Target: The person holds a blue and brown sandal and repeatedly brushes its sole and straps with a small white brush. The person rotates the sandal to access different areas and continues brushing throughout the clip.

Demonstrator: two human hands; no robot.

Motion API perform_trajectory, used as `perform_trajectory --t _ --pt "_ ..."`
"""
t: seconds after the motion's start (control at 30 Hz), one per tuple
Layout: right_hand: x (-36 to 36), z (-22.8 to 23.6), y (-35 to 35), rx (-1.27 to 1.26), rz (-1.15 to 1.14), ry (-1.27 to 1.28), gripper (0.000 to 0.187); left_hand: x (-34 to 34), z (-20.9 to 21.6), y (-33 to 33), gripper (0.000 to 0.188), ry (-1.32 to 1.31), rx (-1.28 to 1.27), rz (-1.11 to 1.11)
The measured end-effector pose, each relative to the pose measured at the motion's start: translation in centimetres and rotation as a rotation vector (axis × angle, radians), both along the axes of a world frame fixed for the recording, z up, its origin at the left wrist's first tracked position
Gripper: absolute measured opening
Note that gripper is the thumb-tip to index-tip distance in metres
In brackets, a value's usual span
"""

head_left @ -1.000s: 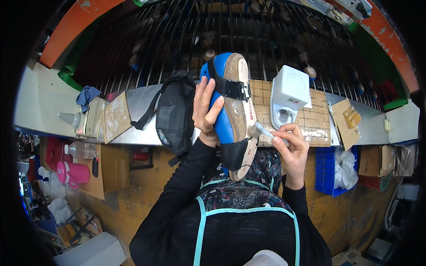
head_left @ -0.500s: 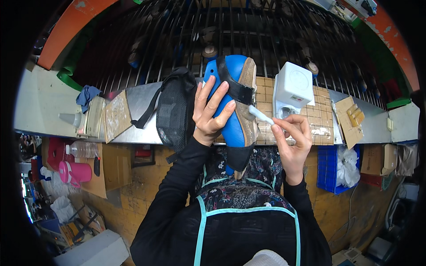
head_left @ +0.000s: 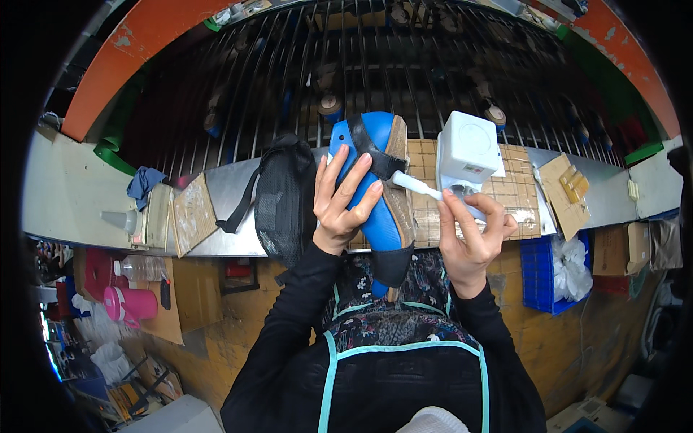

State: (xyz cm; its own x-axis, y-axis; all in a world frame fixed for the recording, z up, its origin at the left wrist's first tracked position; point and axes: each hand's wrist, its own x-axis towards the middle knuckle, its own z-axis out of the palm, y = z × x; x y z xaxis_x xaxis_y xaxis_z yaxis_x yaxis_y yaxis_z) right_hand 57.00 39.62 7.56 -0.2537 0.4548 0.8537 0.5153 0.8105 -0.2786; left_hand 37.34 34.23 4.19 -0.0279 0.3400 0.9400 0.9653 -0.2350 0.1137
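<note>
From my end I see the left hand (head_left: pixel 338 216) holding the shoe (head_left: pixel 384 220), fingers spread across its blue side; the right hand (head_left: pixel 473 242) pinches a white stick (head_left: pixel 417 185).

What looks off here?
Mostly wear: paint is chipped off the orange frame at upper left, and the brown board left of the black mesh bag lies at an angle, with pale smears. No spill shows around the blue shoe or white applicator.
</note>
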Motion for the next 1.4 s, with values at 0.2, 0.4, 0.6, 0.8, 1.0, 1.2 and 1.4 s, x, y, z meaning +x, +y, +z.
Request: perform_trajectory --t 0.2,0.4,0.6,0.8,1.0,1.2,1.4 --pt "0.1 0.7 1.1 -0.038 0.082 0.034 0.028 -0.1 0.0 0.2 0.032 -0.024 0.010 -0.051" --pt "1.7 2.2 2.6 -0.326 0.285 -0.080 0.019 -0.2 0.1 0.3 0.032 -0.041 0.025 -0.086" --pt "2.4 2.0 3.7 -0.552 0.453 -0.080 0.016 -0.4 0.3 0.5 0.032 -0.047 0.059 -0.085" --pt "2.8 1.3 3.4 -0.672 0.548 -0.013 0.014 -0.6 0.5 0.7 0.034 -0.056 0.083 -0.060" --pt "2.8 0.3 2.1 -0.691 0.566 0.090 0.014 -0.6 0.3 1.1 0.034 -0.079 0.125 -0.036" --pt "3.1 -0.2 0.6 -0.698 0.524 0.160 0.015 -0.3 -0.2 1.7 0.033 -0.094 0.170 0.016" --pt "2.9 -0.5 0.2 -0.740 0.547 0.317 0.013 0.3 -0.5 2.4 0.028 -0.127 0.201 0.069"
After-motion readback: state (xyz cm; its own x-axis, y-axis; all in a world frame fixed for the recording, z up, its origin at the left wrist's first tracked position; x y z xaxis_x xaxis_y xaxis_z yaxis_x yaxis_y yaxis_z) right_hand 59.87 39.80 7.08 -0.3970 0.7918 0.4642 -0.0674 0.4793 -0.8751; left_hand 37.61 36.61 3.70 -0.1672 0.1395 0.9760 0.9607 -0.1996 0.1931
